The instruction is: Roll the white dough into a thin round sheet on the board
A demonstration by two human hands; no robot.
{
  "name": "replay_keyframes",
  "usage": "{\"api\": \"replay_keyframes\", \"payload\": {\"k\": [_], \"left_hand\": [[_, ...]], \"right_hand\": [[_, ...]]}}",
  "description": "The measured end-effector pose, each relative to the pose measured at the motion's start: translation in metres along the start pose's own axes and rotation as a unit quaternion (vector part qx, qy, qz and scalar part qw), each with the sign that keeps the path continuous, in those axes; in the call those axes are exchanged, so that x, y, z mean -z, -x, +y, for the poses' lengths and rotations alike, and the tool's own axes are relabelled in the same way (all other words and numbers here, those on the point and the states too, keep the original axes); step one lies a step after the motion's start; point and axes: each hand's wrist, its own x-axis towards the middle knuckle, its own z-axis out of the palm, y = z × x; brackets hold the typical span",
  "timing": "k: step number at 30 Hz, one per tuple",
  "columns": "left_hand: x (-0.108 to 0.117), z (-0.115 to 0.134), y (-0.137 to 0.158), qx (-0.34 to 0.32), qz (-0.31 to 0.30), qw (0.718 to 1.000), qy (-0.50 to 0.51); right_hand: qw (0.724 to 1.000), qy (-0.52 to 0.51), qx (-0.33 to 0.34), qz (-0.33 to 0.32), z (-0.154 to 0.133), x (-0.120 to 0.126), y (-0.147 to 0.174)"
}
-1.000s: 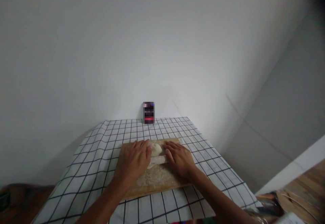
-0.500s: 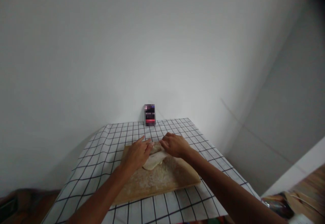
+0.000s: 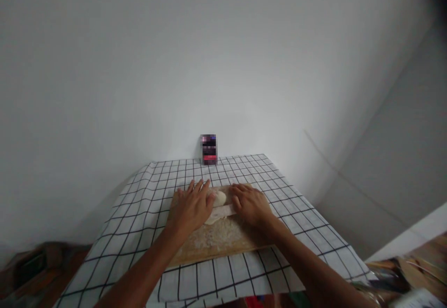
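Observation:
A pale, flour-dusted rolling pin (image 3: 223,212) lies crosswise over a flattened piece of dough (image 3: 219,198), which shows both beyond the pin and on its near side. My left hand (image 3: 194,205) rests palm down over the pin's left end, fingers stretched forward and apart. Over the right end lies my right hand (image 3: 252,204), also palm down, its fingers extended and slightly bent. Both hands hide the pin's ends. Under everything is a wooden board (image 3: 213,245) dusted with flour.
A white cloth with dark grid lines (image 3: 139,233) covers the table. At its far edge a small dark, pixelated object (image 3: 209,150) stands against the white wall (image 3: 216,66). Blurred items lie beyond the table at lower left and lower right.
My hands have gone from bent fingers at the dough's far edge to lying flatter on the pin, farther apart. More of the pin and dough shows between them. The view has tilted slightly down.

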Motion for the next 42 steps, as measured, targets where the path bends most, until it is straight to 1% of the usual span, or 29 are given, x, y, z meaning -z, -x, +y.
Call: {"api": "replay_keyframes", "payload": {"k": [5, 7, 10, 13, 19, 21, 22, 24, 26, 27, 28, 29, 31, 33, 35, 36, 38, 40, 42], "left_hand": [[0.008, 0.011, 0.014, 0.002, 0.000, 1.000, -0.012], [0.009, 0.011, 0.017, 0.003, -0.011, 1.000, 0.000], [0.008, 0.006, 0.019, 0.000, -0.027, 0.998, 0.056], [0.006, -0.002, 0.022, -0.011, -0.024, 0.993, 0.113], [0.004, -0.004, 0.030, 0.023, -0.023, 0.977, 0.210], [0.006, -0.008, 0.031, 0.042, -0.035, 0.962, 0.267], [0.008, -0.011, 0.031, 0.057, -0.047, 0.948, 0.308], [0.011, -0.023, 0.029, 0.088, -0.063, 0.907, 0.407], [0.013, -0.035, 0.024, 0.109, -0.059, 0.862, 0.492], [0.014, -0.040, 0.020, 0.107, -0.051, 0.854, 0.507], [0.015, -0.044, 0.015, 0.097, -0.043, 0.857, 0.504], [0.015, -0.045, 0.010, 0.080, -0.046, 0.867, 0.490], [0.014, -0.043, -0.003, 0.026, -0.073, 0.889, 0.452], [0.013, -0.035, -0.015, -0.036, -0.110, 0.899, 0.422], [0.012, -0.029, -0.025, -0.080, -0.127, 0.912, 0.382], [0.011, -0.027, -0.027, -0.086, -0.133, 0.921, 0.357], [0.011, -0.026, -0.029, -0.067, -0.149, 0.935, 0.315], [0.013, -0.029, -0.027, -0.035, -0.159, 0.941, 0.298], [0.015, -0.034, -0.023, -0.008, -0.152, 0.947, 0.283]], "right_hand": [[1.000, -0.001, -0.015, 0.014, -0.004, -0.005, 0.015], [1.000, 0.002, -0.016, 0.016, -0.006, -0.004, 0.020], [0.999, 0.002, -0.022, 0.026, -0.010, -0.004, 0.027], [0.999, 0.000, -0.027, 0.039, -0.013, -0.004, 0.033], [0.999, -0.021, 0.003, 0.045, -0.013, -0.003, 0.050], [0.998, -0.044, 0.022, 0.042, -0.012, 0.000, 0.056], [0.997, -0.058, 0.029, 0.041, -0.011, 0.001, 0.058], [0.995, -0.086, 0.034, 0.041, -0.008, 0.002, 0.060], [0.993, -0.111, 0.028, 0.036, -0.007, 0.001, 0.060], [0.992, -0.121, 0.025, 0.033, -0.006, 0.001, 0.059], [0.991, -0.131, 0.024, 0.031, -0.005, 0.000, 0.059], [0.989, -0.140, 0.024, 0.030, -0.004, 0.000, 0.059], [0.986, -0.161, 0.032, 0.028, -0.003, 0.001, 0.060], [0.981, -0.188, 0.046, 0.029, -0.001, 0.004, 0.062], [0.975, -0.216, 0.051, 0.031, 0.000, 0.005, 0.062], [0.972, -0.228, 0.047, 0.035, 0.001, 0.005, 0.062], [0.968, -0.246, 0.021, 0.045, 0.003, 0.003, 0.061], [0.964, -0.258, -0.025, 0.055, 0.005, -0.001, 0.059], [0.958, -0.270, -0.069, 0.063, 0.008, -0.004, 0.057]]}}
